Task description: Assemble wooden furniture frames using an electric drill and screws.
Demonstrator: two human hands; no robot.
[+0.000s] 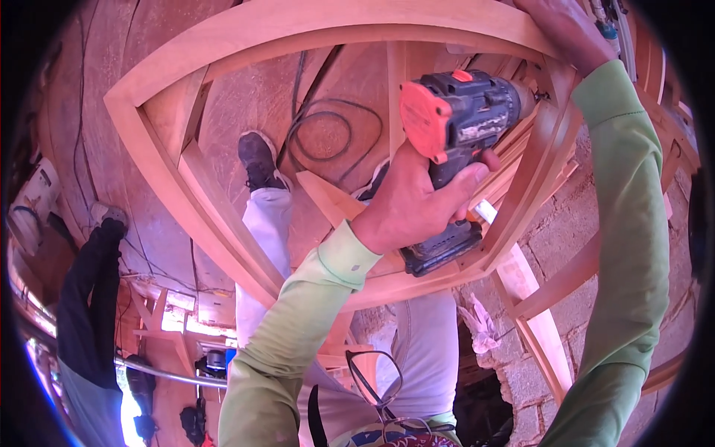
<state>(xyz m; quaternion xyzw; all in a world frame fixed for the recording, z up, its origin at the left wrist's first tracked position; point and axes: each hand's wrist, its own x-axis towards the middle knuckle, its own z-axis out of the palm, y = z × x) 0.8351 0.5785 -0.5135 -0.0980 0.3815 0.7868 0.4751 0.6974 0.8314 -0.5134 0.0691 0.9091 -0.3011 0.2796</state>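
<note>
My left hand point(413, 197) is closed round the grip of a cordless drill point(480, 112), black with a red rear cap and a battery at its base. The drill's chuck points right, into the inner right corner of a curved wooden frame point(179, 201). Whether the bit touches the wood cannot be made out. At the frame's upper right corner lies my right hand point(566, 30), against the wood; its fingers run out of the picture at the top. The frame stands in front of my legs, with its curved rails reaching left and upward.
A black cable point(320, 134) lies coiled on the dusty floor, seen through the frame. Wooden strips point(521, 160) are stacked at the right, beside a block wall point(558, 238). Another person's dark-clad leg point(86, 298) is at the left. Eyeglasses point(376, 380) hang at my chest.
</note>
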